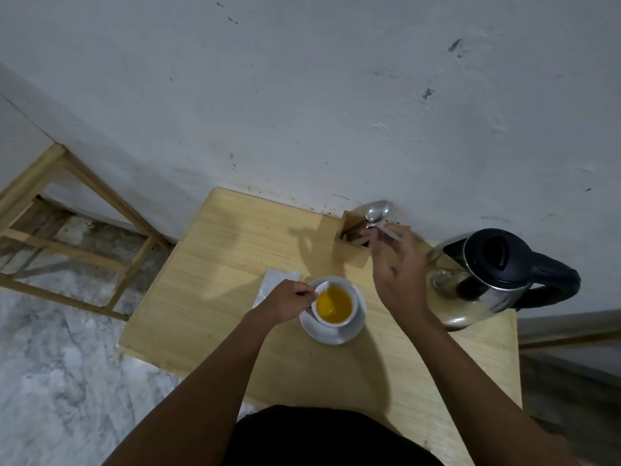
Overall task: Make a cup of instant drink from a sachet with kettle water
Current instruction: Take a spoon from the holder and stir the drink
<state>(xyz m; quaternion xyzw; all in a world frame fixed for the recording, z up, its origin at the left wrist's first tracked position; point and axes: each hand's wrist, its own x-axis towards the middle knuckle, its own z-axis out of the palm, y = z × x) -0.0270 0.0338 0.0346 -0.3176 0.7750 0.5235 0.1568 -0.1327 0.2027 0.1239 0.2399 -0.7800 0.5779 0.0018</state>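
The left hand [291, 302] pinched the cup [334, 302] handle, likely to steady the orange drink beside it. Beyond it, the right hand [398, 269] gripped a spoon [377, 210] over the wooden holder [351, 245], probably for stirring.

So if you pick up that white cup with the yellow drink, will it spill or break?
The cup looks like glazed ceramic, so probably stiff, smooth and breakable if dropped. The yellow drink sits well below the rim, so gentle lifting likely won't spill it. The cup stands loose on a saucer and might slide if nudged.
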